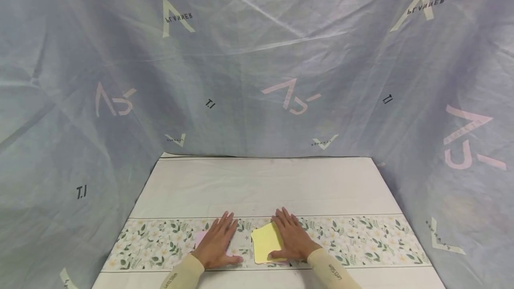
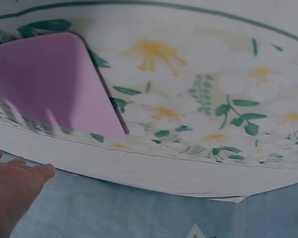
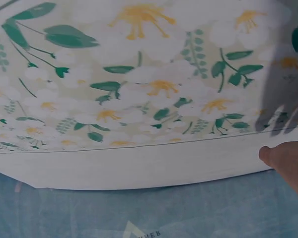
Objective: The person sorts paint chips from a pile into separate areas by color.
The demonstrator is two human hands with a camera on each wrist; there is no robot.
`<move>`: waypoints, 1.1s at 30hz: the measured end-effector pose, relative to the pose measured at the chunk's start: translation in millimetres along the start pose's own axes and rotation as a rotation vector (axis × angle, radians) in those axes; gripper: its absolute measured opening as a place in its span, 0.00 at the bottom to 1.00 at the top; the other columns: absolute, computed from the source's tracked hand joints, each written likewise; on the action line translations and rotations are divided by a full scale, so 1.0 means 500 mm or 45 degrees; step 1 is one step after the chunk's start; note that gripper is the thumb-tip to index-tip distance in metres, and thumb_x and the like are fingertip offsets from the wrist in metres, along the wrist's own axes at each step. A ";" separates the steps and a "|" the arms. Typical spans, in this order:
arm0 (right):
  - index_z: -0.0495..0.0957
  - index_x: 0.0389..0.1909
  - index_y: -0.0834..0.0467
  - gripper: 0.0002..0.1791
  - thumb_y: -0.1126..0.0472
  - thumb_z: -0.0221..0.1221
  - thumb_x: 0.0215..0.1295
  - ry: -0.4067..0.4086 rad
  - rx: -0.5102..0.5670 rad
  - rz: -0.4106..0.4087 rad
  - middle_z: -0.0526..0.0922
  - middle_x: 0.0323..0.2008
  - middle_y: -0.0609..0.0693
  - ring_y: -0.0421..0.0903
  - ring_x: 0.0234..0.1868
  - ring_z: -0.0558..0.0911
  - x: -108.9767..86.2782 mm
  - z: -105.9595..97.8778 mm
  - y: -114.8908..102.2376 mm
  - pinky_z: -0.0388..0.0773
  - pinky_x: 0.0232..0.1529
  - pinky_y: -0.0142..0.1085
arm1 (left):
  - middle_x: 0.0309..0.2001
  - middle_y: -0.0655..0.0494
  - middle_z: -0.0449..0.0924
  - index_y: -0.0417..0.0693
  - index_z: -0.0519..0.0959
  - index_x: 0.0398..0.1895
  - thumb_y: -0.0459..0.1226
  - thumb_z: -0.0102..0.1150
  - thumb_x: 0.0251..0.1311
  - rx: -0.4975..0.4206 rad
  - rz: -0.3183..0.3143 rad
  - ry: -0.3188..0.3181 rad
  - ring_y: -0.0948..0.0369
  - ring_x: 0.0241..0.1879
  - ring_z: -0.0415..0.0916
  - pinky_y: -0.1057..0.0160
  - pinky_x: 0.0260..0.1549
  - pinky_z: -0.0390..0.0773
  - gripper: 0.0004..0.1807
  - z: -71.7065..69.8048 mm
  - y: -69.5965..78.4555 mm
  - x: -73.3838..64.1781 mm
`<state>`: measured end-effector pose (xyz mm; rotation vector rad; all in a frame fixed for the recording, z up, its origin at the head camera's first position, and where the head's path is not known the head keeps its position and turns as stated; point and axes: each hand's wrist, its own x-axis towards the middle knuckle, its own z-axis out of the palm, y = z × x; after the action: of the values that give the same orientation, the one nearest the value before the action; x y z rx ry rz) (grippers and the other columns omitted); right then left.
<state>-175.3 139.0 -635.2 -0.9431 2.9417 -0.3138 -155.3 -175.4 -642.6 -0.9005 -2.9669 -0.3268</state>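
My left hand (image 1: pixel 218 242) is spread, fingers straight, above a pink sheet (image 1: pixel 201 236) on the floral band of the table. In the left wrist view that pink sheet (image 2: pixel 59 84) has rounded corners and lies flat, with shadows of fingers across it; the left hand (image 2: pixel 15 191) shows at the lower left. My right hand (image 1: pixel 292 237) lies with straight fingers over the right side of a yellow sheet (image 1: pixel 264 245), its thumb across the lower part. A sliver of pink shows beneath the yellow sheet's near edge. The right wrist view catches only part of the right hand (image 3: pixel 290 163).
The white table cover (image 1: pixel 257 186) carries a band of flower print (image 1: pixel 361 240) across its width. Grey-blue printed fabric (image 1: pixel 249 66) hangs as walls at the back and on both sides, right up to the table edges.
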 end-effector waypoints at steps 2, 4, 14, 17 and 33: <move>0.58 0.75 0.63 0.67 0.18 0.59 0.44 0.007 -0.003 0.000 0.56 0.76 0.65 0.64 0.77 0.53 -0.005 -0.001 0.002 0.58 0.73 0.59 | 0.79 0.42 0.48 0.44 0.55 0.78 0.76 0.54 0.49 -0.004 0.014 0.003 0.46 0.79 0.43 0.41 0.73 0.53 0.62 0.004 0.003 0.003; 0.58 0.75 0.64 0.68 0.18 0.59 0.44 0.012 0.003 0.003 0.56 0.76 0.65 0.64 0.77 0.54 -0.010 0.001 0.006 0.58 0.72 0.59 | 0.78 0.41 0.49 0.43 0.56 0.77 0.76 0.54 0.49 -0.012 0.029 0.006 0.45 0.78 0.44 0.40 0.72 0.55 0.62 0.005 0.008 0.006; 0.59 0.74 0.64 0.64 0.22 0.62 0.47 0.031 0.033 -0.018 0.58 0.74 0.67 0.67 0.75 0.56 -0.034 -0.003 0.029 0.62 0.69 0.62 | 0.78 0.40 0.49 0.43 0.56 0.78 0.78 0.49 0.49 -0.004 0.077 -0.032 0.44 0.78 0.43 0.40 0.72 0.55 0.63 0.014 0.032 0.023; 0.58 0.75 0.64 0.64 0.23 0.62 0.48 0.005 0.058 -0.016 0.57 0.75 0.67 0.67 0.75 0.55 -0.041 -0.008 0.035 0.63 0.68 0.63 | 0.78 0.40 0.48 0.43 0.55 0.78 0.78 0.49 0.49 -0.025 0.082 -0.057 0.44 0.79 0.42 0.40 0.72 0.55 0.63 0.016 0.038 0.026; 0.59 0.75 0.58 0.64 0.21 0.63 0.44 -0.091 0.071 -0.018 0.56 0.76 0.65 0.66 0.77 0.53 -0.048 -0.012 0.045 0.61 0.70 0.62 | 0.77 0.39 0.52 0.42 0.59 0.76 0.80 0.42 0.50 0.052 0.147 -0.017 0.43 0.77 0.48 0.41 0.72 0.58 0.63 0.051 0.058 0.043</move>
<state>-169.2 171.9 -634.4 -0.9475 2.8476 -0.3531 -156.1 -135.0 -660.1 -1.0675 -2.9063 -0.2565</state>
